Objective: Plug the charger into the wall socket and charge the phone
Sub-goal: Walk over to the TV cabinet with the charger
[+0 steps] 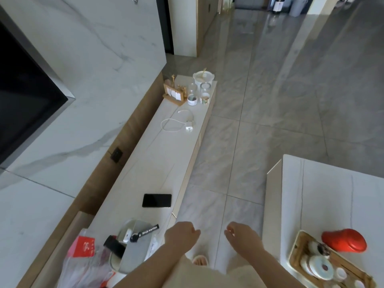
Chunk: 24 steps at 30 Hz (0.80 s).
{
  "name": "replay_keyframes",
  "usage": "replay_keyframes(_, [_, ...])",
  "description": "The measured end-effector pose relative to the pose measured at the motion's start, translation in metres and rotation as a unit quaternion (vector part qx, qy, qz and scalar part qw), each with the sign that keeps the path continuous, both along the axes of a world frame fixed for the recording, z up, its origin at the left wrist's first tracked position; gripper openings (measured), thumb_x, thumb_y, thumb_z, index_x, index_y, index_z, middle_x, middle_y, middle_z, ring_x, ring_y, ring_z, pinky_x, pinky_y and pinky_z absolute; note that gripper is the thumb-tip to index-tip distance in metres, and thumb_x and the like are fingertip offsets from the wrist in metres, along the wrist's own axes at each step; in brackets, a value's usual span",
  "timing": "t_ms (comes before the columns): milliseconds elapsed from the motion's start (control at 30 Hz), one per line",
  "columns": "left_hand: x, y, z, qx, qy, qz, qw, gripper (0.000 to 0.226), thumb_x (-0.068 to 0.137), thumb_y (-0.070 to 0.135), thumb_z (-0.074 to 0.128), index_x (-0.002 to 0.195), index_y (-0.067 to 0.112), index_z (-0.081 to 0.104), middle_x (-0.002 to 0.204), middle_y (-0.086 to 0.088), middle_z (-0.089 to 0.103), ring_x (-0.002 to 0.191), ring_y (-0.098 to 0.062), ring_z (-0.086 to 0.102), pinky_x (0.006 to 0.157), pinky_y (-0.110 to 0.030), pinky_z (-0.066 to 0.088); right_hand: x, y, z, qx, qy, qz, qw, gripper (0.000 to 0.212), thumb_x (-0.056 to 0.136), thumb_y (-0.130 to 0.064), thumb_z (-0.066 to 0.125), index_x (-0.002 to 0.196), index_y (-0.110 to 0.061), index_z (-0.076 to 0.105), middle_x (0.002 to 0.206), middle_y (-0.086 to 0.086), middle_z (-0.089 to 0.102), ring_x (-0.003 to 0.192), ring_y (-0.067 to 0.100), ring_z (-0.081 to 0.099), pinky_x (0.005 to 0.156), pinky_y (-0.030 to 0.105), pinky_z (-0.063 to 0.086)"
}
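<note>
Ahead of both hands, far along the low worktop (pixel 166 154) by the wall, lies the white charger (pixel 189 126), its cable (pixel 170 124) looped on the surface to its left and curling back toward a cluster of jars. It sits well apart from the person, up and slightly left of the left hand (pixel 181 235) and further still from the right hand (pixel 242 235). The left is judged the nearer, since it hangs close to the worktop's front edge while the right is out over the floor. The phone (pixel 157 200), dark and face up, rests between hands and charger, its long axis lying across the worktop, close to the front edge. The socket (pixel 116 154) is a dark plate on the wooden strip at the foot of the wall, between phone and charger along the run, so the plug must come back toward the person. Both hands are empty, fingers (pixel 195 230) loosely curled, gripping nothing. The worktop is pale, smooth and long, cluttered at the near end with a bag and small items. Grey polished floor tiles fill the room's middle; a second white worktop with a tray stands to the right.
</note>
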<state>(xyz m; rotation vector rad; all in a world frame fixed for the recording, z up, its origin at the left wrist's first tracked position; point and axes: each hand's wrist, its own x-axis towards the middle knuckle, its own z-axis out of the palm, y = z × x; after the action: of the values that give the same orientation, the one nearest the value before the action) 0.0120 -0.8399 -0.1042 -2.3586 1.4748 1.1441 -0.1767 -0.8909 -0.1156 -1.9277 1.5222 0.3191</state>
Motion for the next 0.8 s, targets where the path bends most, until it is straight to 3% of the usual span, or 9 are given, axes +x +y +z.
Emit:
replay_keyframes(100, [0.008,-0.018,-0.004,0.012,0.008,0.017,1.000,0.034,0.089,0.041,0.042,0.101,0.019,0.065,0.105,0.003,0.064,0.100,-0.015,0.060,0.078,-0.024,0.041,0.008,-0.030,0.000,-0.003,0.004,0.017,1.000,0.025,0.092,-0.035,0.039,0.098,-0.021,0.059,0.091,-0.001,0.061,0.094,0.019,0.061,0.078,0.028,0.042])
replay_keyframes(167, [0.012,-0.033,-0.009,0.012,0.009,0.037,0.999,0.037,0.089,0.042,0.042,0.105,0.018,0.066,0.110,0.003,0.065,0.101,-0.014,0.060,0.081,-0.025,0.042,0.012,-0.051,-0.003,-0.010,0.013,0.031,0.999,0.028,0.091,-0.035,0.040,0.099,-0.018,0.061,0.090,0.001,0.060,0.100,0.022,0.060,0.078,0.029,0.042])
replay_keyframes(267, [0.014,-0.061,-0.014,0.016,0.015,0.071,0.997,0.030,0.089,0.041,0.042,0.096,0.020,0.062,0.096,0.007,0.056,0.088,-0.012,0.054,0.076,-0.024,0.040,0.018,-0.085,-0.010,-0.002,0.019,0.058,0.998,0.031,0.091,-0.036,0.040,0.106,-0.018,0.061,0.105,0.004,0.066,0.105,0.022,0.058,0.086,0.030,0.044])
replay_keyframes(467, [-0.003,-0.140,-0.010,0.027,0.025,0.129,0.991,0.021,0.090,0.042,0.041,0.087,0.023,0.052,0.093,0.008,0.051,0.083,-0.011,0.051,0.074,-0.022,0.038,0.012,-0.174,-0.012,0.031,0.025,0.095,0.995,0.030,0.091,-0.037,0.040,0.104,-0.018,0.059,0.093,0.001,0.060,0.103,0.022,0.061,0.083,0.030,0.042])
replay_keyframes(567, [-0.012,-0.182,-0.008,0.028,0.027,0.140,0.989,0.028,0.091,0.044,0.041,0.095,0.022,0.058,0.099,0.006,0.058,0.090,-0.012,0.056,0.080,-0.024,0.043,0.005,-0.220,-0.014,0.039,0.026,0.116,0.992,0.019,0.090,-0.035,0.041,0.086,-0.020,0.053,0.084,-0.002,0.053,0.099,0.023,0.062,0.075,0.029,0.037])
replay_keyframes(667, [-0.019,-0.221,-0.007,0.029,0.020,0.155,0.987,0.041,0.092,0.047,0.039,0.112,0.021,0.063,0.115,0.005,0.063,0.105,-0.014,0.060,0.088,-0.026,0.045,0.001,-0.261,-0.017,0.035,0.037,0.143,0.988,0.020,0.092,-0.031,0.039,0.090,-0.018,0.054,0.097,0.005,0.064,0.102,0.025,0.061,0.081,0.031,0.041])
replay_keyframes(733, [-0.023,-0.243,-0.006,0.035,0.023,0.160,0.986,0.042,0.091,0.048,0.039,0.113,0.022,0.063,0.115,0.005,0.065,0.104,-0.014,0.061,0.089,-0.028,0.046,0.001,-0.285,-0.018,0.031,0.043,0.159,0.986,0.020,0.092,-0.032,0.041,0.094,-0.018,0.056,0.106,0.006,0.067,0.102,0.024,0.061,0.084,0.030,0.043])
replay_keyframes(800, [-0.024,-0.260,-0.006,0.038,0.026,0.169,0.985,0.041,0.090,0.050,0.040,0.110,0.024,0.064,0.112,0.006,0.067,0.102,-0.012,0.061,0.087,-0.028,0.046,0.004,-0.305,-0.018,0.041,0.042,0.161,0.985,0.020,0.093,-0.033,0.040,0.091,-0.019,0.054,0.102,0.006,0.066,0.101,0.023,0.061,0.081,0.030,0.043])
